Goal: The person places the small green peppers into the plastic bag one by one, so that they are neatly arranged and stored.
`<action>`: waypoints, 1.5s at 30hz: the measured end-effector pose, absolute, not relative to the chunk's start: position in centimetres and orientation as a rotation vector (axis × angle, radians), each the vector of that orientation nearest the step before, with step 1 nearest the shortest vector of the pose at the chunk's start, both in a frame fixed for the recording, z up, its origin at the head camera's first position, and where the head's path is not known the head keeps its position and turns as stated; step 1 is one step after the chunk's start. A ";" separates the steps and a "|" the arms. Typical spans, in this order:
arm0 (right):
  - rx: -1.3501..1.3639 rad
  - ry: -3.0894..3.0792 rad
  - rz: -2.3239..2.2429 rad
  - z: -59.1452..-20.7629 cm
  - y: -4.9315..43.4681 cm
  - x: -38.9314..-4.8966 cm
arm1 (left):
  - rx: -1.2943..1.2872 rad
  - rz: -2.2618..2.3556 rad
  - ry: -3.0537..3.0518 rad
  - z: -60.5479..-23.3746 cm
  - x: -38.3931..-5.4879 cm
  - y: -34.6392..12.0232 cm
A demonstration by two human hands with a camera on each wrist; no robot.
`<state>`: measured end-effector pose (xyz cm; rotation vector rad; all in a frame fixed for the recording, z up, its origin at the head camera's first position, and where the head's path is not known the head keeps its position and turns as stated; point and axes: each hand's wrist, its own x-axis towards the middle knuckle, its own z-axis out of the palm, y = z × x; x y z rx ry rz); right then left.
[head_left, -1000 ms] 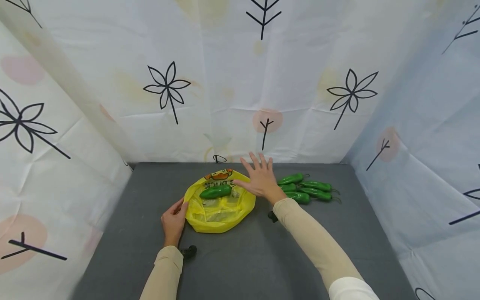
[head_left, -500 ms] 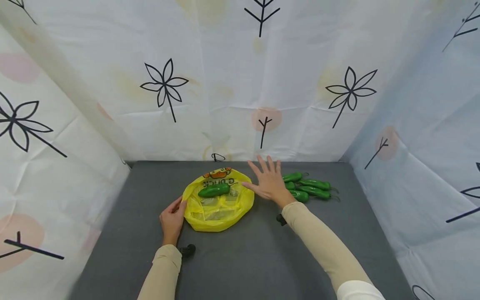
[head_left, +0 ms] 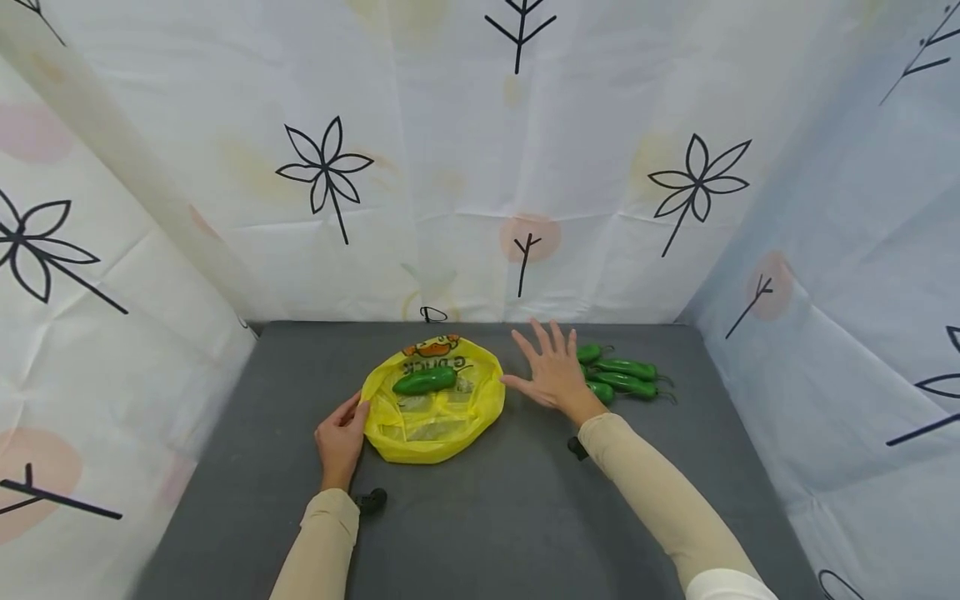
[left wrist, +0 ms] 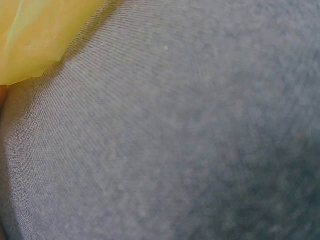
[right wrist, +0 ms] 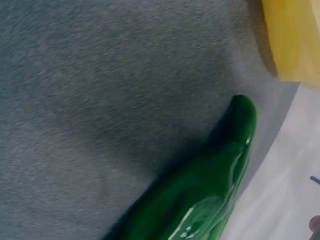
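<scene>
A yellow plastic bag (head_left: 420, 451) with a printed duck lies spread open in the head view, one green pepper (head_left: 425, 381) inside it. My left hand (head_left: 342, 440) pinches the bag's left rim between thumb and fingers. To the right of the bag, my right hand (head_left: 555, 374) is spread with fingers apart and holds nothing. It overlaps the left ends of several green peppers (head_left: 628, 383) lying in a group. The right wrist view shows a glossy green pepper (right wrist: 200, 195) up close, with the yellow bag (right wrist: 292, 42) at the upper right corner.
A grey table (head_left: 480, 525) carries everything. White cloth walls (head_left: 450, 150) with plant drawings rise at its back and both sides. A small black object (head_left: 372, 501) is beside the left wrist, another black piece (head_left: 577, 448) by the right wrist.
My right hand has moved right, away from over the bag's rim to the group of peppers. The left hand keeps its grip on the bag; the pepper inside stays put.
</scene>
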<state>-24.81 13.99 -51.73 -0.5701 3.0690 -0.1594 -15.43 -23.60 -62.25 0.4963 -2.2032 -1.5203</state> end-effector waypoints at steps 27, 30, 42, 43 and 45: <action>-0.435 3.060 -0.279 -53.6 19.1 -23.5 | 0.500 -1.489 -2.215 -62.1 -15.4 -23.5; -0.417 3.078 -0.307 -54.1 19.7 -23.5 | 0.499 -1.489 -2.219 -62.1 -15.4 -23.4; -0.400 3.127 -0.513 -54.2 21.8 -23.1 | 0.514 -1.507 -2.214 -62.2 -15.3 -23.5; -0.396 3.130 -0.521 -54.3 22.0 -23.0 | 0.511 -1.509 -2.216 -62.1 -15.3 -23.5; -0.389 3.128 -0.528 -54.4 22.4 -22.8 | 0.511 -1.503 -2.226 -62.1 -15.3 -23.5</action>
